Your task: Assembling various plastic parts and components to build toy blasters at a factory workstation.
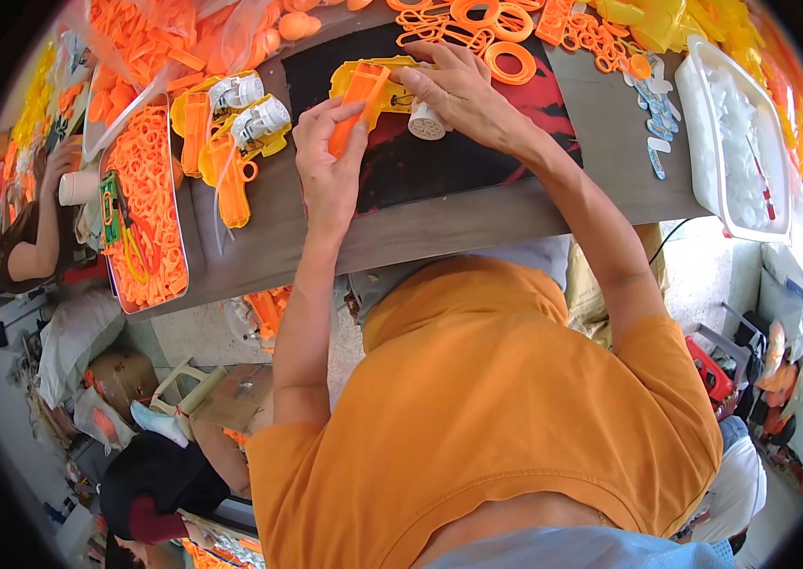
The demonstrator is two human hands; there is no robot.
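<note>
On the black and red mat lies a yellow plastic shell, partly hidden by my hands. My left hand grips a long orange plastic piece that slants across the shell. Thumb and fingertips of my right hand close on the shell's right side, over small dark parts that I cannot make out. Just below that hand, a white ribbed cylinder sticks out of the shell. To the left lie similar yellow shells fitted with orange pieces and white cylinders.
A tray of small orange parts stands left, with coloured-handled tools on it. Orange rings lie beyond the mat. A white bin of clear parts stands right, near blue strips. At the far left sits another person.
</note>
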